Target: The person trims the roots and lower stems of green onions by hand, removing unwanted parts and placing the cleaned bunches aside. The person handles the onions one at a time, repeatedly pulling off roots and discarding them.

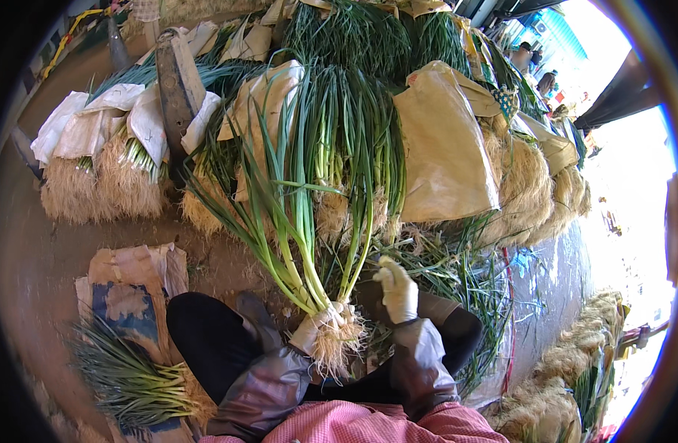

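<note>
My left hand [305,334], in a pale glove, grips a small bunch of green onions [311,277] near its root end. The long green leaves fan upward and away from me, and the stringy roots [339,343] hang over my lap. To the right of the bunch is my right hand [399,293], in a whitish glove, with its fingers loosely bent and nothing visible in them. Beyond both hands stands a large row of green onions [355,127], roots towards me. A tan woven sheet [444,149] covers part of that row.
Loose leaf trimmings [449,277] litter the ground at my right. At lower left, a bundle of green onions [145,376] lies on brown paper sacking [134,266]. Covered bundles [101,171] stand at left beside a wooden post [178,94]. More root ends [543,382] line the lower right.
</note>
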Demonstrator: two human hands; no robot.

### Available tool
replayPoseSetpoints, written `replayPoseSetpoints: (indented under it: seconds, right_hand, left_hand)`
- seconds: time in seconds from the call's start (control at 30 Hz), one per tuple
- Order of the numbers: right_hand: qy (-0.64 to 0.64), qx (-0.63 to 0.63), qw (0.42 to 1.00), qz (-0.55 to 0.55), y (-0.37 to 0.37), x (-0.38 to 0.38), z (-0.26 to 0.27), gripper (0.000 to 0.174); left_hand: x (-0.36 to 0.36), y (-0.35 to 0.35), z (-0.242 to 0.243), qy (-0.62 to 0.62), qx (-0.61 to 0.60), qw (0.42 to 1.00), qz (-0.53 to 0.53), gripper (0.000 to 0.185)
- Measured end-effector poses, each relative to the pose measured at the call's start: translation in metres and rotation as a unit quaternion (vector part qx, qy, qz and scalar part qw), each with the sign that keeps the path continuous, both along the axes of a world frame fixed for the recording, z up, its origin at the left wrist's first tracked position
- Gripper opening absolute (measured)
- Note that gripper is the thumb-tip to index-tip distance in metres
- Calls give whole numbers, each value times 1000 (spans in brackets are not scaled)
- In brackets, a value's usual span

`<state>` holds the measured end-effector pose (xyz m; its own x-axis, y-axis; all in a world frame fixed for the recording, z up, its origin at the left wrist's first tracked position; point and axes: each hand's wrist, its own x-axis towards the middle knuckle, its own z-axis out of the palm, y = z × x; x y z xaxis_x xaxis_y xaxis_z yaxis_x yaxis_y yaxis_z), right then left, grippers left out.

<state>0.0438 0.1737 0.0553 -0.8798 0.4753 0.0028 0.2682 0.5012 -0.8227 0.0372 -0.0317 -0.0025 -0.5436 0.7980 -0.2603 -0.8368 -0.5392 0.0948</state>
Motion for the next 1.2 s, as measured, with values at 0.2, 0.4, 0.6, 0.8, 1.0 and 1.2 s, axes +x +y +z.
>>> replayPoseSetpoints:
  seconds: [0.2, 0.4, 0.6, 0.8, 1.0, 1.2]
  right_hand:
    - [12, -177, 949, 261, -24, 15, 19, 35]
    - [60, 331, 885, 321, -36, -4, 3, 21]
    - [101, 307, 892, 315, -40, 4, 2, 20]
    - [-47, 88, 990, 102, 3, 2, 25, 21]
    - [-31, -474, 864, 169, -29, -66, 17, 42]
    - [47, -431, 901, -30, -64, -65, 12, 41]
  left_hand:
    - [-3, 1, 1, 77, -76, 994, -8, 51]
    - [-4, -8, -10, 146, -173, 974, -4, 24]
    - [-2, -8, -7, 160, -197, 967, 10, 24]
    - [-4, -6, 1, -10, 123, 992, -23, 31]
    - [-2, -6, 18, -43, 181, 982, -41, 32]
    - [0, -10, 21, -45, 250, 967, -1, 36]
